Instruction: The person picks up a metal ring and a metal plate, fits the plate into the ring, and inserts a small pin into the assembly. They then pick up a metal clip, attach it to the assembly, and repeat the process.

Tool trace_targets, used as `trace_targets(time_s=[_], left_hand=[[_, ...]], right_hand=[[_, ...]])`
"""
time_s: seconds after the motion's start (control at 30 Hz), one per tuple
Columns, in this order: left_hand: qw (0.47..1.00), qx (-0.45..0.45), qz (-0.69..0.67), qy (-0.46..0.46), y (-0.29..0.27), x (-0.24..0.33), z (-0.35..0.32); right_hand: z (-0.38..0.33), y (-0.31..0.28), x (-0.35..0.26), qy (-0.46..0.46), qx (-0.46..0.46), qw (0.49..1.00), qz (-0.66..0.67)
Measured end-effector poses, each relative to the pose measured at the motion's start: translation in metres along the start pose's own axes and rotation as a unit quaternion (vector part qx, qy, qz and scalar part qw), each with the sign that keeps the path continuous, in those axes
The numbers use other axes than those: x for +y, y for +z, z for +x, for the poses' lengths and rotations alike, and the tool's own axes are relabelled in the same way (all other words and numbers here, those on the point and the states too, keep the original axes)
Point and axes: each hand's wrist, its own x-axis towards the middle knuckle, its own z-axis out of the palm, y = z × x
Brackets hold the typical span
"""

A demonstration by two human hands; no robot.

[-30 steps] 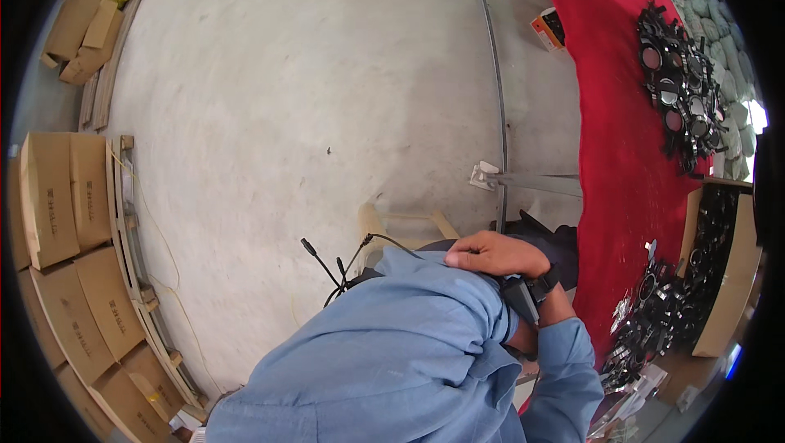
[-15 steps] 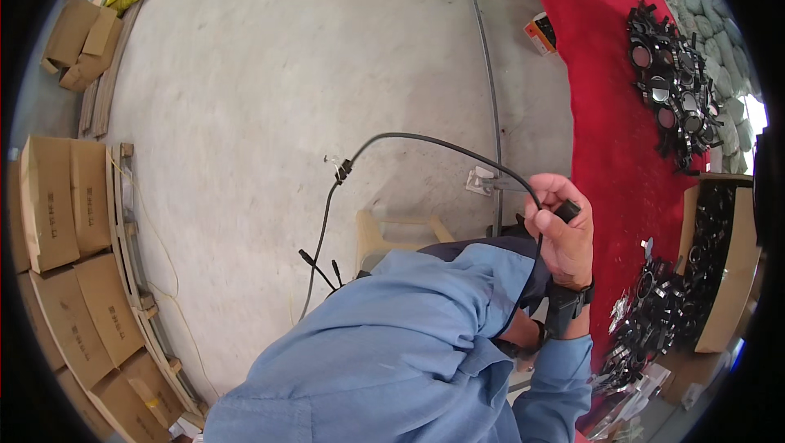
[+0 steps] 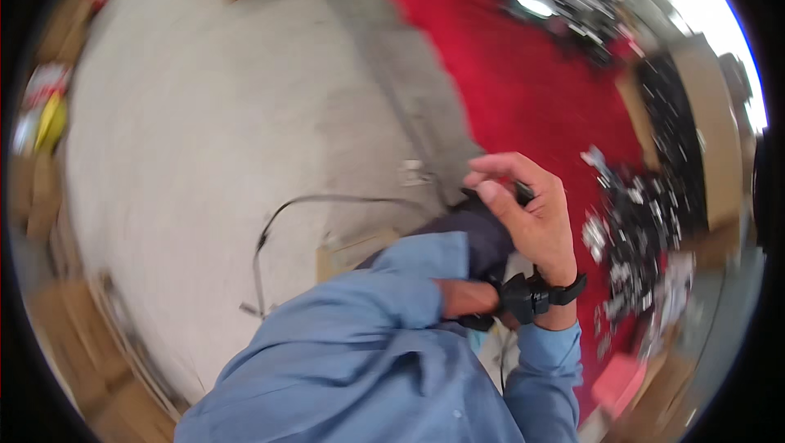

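Evidently, a small black piece [image 3: 524,193] is grasped in the right hand [image 3: 530,212], with the fingers curled around it, near the edge of the red-covered surface [image 3: 523,75]. A black cable [image 3: 343,198] is looped over the pale floor [image 3: 188,116] to the left; whether it is joined to that piece cannot be told. The left forearm [image 3: 468,297] is crossed behind the right wrist, where the left hand is largely hidden, so its grip cannot be told. Dark, blurred items [image 3: 642,239] are heaped on the surface beside an open cardboard box [image 3: 713,132].
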Motion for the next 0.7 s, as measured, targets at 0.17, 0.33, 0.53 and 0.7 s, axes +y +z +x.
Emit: trace_targets(time_s=[0.17,0.33,0.53,0.7], left_hand=[[0.948,-0.156,-0.164,-0.222,-0.061,0.106,0.054],[0.906,-0.048,-0.323,-0.269,-0.095,0.138,0.076],[0.895,-0.019,-0.305,-0.326,-0.062,0.138,0.104],[0.924,-0.080,-0.192,-0.321,-0.028,0.128,0.129]], right_hand=[[-0.096,-0.101,-0.062,-0.013,0.227,0.969,-0.096],[-0.189,-0.134,0.010,0.083,0.489,0.868,0.003],[-0.233,-0.107,0.093,0.110,0.531,0.832,0.114],[-0.249,-0.115,0.117,0.127,0.527,0.799,0.260]])
